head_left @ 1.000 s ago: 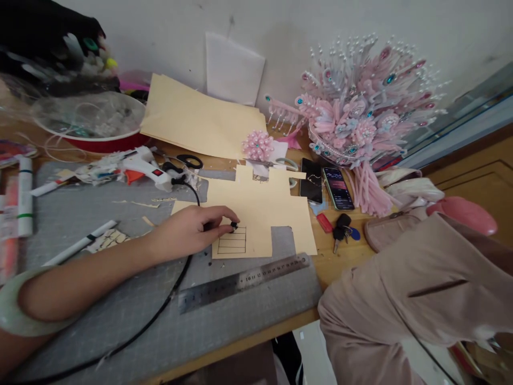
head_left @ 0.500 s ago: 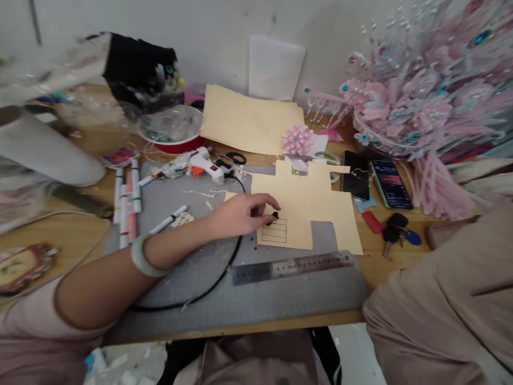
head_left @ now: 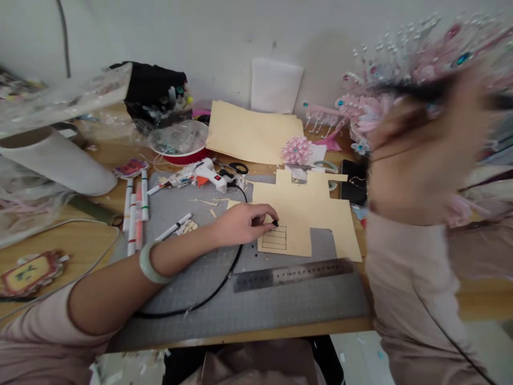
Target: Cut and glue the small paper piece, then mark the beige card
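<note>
My left hand (head_left: 248, 223) pinches a small black object (head_left: 274, 223) over the cream cardboard (head_left: 290, 206), just above a drawn grid of lines (head_left: 274, 238). The cardboard has cut-out notches and lies on the grey cutting mat (head_left: 304, 305). High at the right, my right hand (head_left: 425, 144) is smeared by motion, in front of the pink headdress. A dark, blurred long thing (head_left: 425, 90) shows at its fingers; what it is and how the fingers close on it cannot be made out.
A steel ruler (head_left: 292, 274) lies below the cardboard. To the left are a white glue gun (head_left: 210, 172), its black cable and several markers (head_left: 132, 216). Behind stand cream sheets (head_left: 254, 131) and a red-white bowl (head_left: 186, 155). A pink beaded headdress (head_left: 364, 101) fills the back right.
My right hand has come into view at the right, raised over the phones and keys. My left hand stays over the grid with the small black object. The camera view has shifted slightly.
</note>
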A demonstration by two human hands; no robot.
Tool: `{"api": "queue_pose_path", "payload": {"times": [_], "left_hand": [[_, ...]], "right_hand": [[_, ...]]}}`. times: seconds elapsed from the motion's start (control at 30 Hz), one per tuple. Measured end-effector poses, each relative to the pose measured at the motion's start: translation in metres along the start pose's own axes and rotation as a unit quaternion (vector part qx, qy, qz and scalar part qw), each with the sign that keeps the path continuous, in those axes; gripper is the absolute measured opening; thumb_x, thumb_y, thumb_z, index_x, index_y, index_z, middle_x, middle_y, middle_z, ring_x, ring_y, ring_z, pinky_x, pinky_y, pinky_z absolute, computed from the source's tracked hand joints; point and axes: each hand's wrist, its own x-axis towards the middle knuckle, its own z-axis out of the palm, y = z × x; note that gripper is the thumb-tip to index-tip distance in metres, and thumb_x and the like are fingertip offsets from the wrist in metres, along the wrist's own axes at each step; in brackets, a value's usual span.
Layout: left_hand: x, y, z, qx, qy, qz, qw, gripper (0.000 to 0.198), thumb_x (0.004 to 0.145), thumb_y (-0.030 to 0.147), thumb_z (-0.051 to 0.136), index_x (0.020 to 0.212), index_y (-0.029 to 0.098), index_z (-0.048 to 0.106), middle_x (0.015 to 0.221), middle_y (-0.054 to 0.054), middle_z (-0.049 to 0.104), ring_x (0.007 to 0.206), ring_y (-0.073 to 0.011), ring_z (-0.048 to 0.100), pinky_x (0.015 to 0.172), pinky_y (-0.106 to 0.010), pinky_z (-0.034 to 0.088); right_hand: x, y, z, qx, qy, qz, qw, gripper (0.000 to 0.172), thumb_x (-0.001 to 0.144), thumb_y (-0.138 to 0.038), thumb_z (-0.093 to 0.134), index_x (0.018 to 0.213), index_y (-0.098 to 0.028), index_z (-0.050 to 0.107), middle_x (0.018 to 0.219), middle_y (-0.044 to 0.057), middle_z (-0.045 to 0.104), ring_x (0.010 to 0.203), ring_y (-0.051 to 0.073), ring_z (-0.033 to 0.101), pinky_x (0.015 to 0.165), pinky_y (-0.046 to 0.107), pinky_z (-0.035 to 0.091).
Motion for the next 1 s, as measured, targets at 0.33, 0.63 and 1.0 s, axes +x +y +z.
{"api": "queue_pose_path", "payload": {"times": [0.33, 0.63, 1.0], "left_hand": [[0.002, 0.0, 0.0, 0.026, 0.015, -0.013, 0.999, 0.019, 0.08, 0.033, 0.051, 0.091, 0.019, 0.058, 0.051, 0.008, 0.042, 0.046, -0.0072, 0.04, 0.047, -0.017, 0.027], [0.002, -0.004, -0.001, 0.058, 0.043, -0.036, 0.997, 0.021, 0.079, 0.035, 0.051, 0.094, 0.019, 0.051, 0.058, 0.007, 0.048, 0.05, -0.009, 0.044, 0.049, -0.019, 0.031], [0.001, 0.073, 0.017, 0.384, 0.157, 0.227, 0.881, 0.025, 0.087, 0.034, 0.042, 0.102, 0.017, 0.053, 0.096, -0.008, 0.06, 0.084, -0.0227, 0.052, 0.072, -0.037, 0.035]], "right_hand": [[-0.086, 0.088, 0.022, -0.215, -0.307, -0.075, 0.924, 0.014, 0.078, -0.029, 0.059, 0.087, -0.02, 0.053, 0.082, 0.003, 0.06, 0.075, 0.015, 0.057, 0.068, 0.027, 0.044], [-0.083, 0.084, 0.02, -0.192, -0.325, 0.008, 0.926, 0.009, 0.082, -0.028, 0.053, 0.084, -0.021, 0.048, 0.072, -0.002, 0.057, 0.063, 0.011, 0.053, 0.06, 0.022, 0.041], [-0.026, 0.067, 0.054, -0.339, -0.313, -0.008, 0.887, 0.011, 0.076, -0.017, 0.053, 0.084, -0.019, 0.046, 0.067, -0.002, 0.054, 0.063, 0.013, 0.052, 0.06, 0.024, 0.038]]}}
